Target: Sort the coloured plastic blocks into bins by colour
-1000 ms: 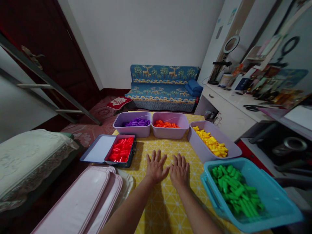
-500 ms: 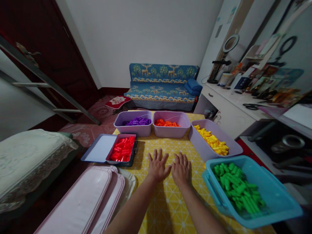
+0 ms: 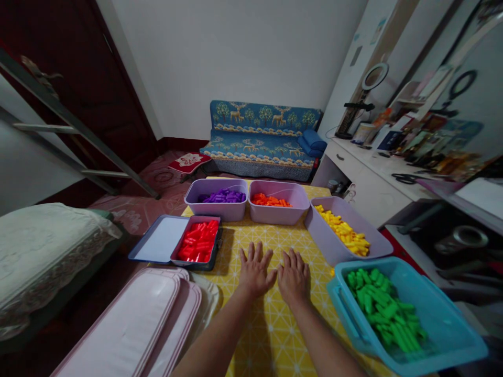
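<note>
My left hand [image 3: 255,270] and my right hand [image 3: 293,276] lie flat side by side, palms down and fingers spread, on the yellow patterned tablecloth [image 3: 271,335]. Neither holds anything. Around them stand bins of small coloured pieces: a dark tin of red ones [image 3: 197,242] to the left, a lilac bin of purple ones [image 3: 219,198] and one of orange ones [image 3: 277,200] at the far edge, a lilac bin of yellow ones [image 3: 346,231] to the right, and a teal bin of green ones [image 3: 396,310] at the near right.
Pink lids [image 3: 137,324] are stacked at the near left, overhanging the table. The tin's open lid [image 3: 159,245] sticks out left. A bed [image 3: 43,251] lies to the left, a blue sofa [image 3: 263,139] behind, and a white cluttered counter [image 3: 385,167] to the right.
Both hands stay flat on the cloth in the same pose. The view has shifted slightly; nothing was picked up or moved.
</note>
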Demonstrator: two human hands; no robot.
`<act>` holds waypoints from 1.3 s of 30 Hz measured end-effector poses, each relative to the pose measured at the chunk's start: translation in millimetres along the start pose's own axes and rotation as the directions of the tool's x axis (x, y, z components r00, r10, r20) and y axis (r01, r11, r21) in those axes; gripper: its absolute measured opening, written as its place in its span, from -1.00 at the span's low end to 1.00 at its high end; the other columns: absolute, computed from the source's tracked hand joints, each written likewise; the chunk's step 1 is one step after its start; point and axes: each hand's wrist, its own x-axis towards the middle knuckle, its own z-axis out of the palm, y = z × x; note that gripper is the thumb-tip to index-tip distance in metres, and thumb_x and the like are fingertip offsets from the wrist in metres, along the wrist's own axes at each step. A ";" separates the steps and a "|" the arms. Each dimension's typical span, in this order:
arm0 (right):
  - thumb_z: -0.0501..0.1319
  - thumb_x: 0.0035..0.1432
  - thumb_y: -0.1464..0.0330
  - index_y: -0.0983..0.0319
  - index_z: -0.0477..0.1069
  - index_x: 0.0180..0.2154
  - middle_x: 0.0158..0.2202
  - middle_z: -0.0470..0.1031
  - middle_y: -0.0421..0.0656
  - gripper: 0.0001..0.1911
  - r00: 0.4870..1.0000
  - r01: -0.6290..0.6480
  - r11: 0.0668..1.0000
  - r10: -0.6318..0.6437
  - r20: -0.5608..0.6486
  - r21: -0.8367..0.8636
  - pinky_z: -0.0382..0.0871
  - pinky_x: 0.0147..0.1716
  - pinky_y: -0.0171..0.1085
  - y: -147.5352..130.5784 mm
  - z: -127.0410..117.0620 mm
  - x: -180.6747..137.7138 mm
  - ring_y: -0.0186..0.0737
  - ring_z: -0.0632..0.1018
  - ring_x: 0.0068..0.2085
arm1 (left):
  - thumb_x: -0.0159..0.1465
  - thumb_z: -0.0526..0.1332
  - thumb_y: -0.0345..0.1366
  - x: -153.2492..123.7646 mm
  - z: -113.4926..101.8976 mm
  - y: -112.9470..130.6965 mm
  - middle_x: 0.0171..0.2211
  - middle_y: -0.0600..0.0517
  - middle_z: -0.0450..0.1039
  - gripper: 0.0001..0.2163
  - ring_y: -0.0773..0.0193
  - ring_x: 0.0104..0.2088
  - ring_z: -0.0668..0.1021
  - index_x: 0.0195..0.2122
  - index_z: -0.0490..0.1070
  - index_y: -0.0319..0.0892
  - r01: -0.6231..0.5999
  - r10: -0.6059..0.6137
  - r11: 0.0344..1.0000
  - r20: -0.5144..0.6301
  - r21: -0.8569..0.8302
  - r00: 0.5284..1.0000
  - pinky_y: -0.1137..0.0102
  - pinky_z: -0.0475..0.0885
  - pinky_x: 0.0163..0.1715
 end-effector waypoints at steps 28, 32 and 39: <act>0.03 0.25 0.34 0.08 0.09 0.23 0.01 0.45 -0.01 -0.49 0.588 -0.561 -0.369 0.452 0.671 0.741 0.60 -0.34 -0.19 -47.2 -43.2 180.1 -0.19 0.63 -0.19 | 0.27 0.08 0.11 2.5 13.4 -9.0 0.43 -0.05 -0.13 -0.41 -0.17 0.41 -0.11 0.32 0.14 0.15 -0.025 0.021 0.995 -0.046 -0.097 0.999 -0.24 -0.34 0.28; 0.06 0.26 0.32 0.09 0.03 0.25 0.09 0.40 0.07 -0.46 0.593 -0.580 -0.336 0.451 0.667 0.742 0.58 -0.32 -0.20 -47.6 -44.8 178.6 -0.19 0.64 -0.19 | 0.28 0.07 0.11 1.8 14.3 -9.0 0.43 -0.05 -0.13 -0.42 -0.16 0.41 -0.11 0.32 0.14 0.15 -0.023 0.017 0.995 -0.057 -0.093 0.998 -0.22 -0.34 0.28; 0.07 0.28 0.18 0.27 0.00 0.23 0.17 0.27 0.30 -0.42 0.623 -0.633 -0.203 0.439 0.647 0.747 0.52 -0.31 -0.14 -50.9 -46.9 188.3 -0.21 0.65 -0.22 | 0.28 0.04 0.15 1.7 11.8 -7.3 0.43 -0.02 -0.14 -0.40 -0.16 0.41 -0.11 0.33 0.13 0.14 -0.014 0.012 0.997 -0.035 -0.071 0.999 -0.22 -0.31 0.29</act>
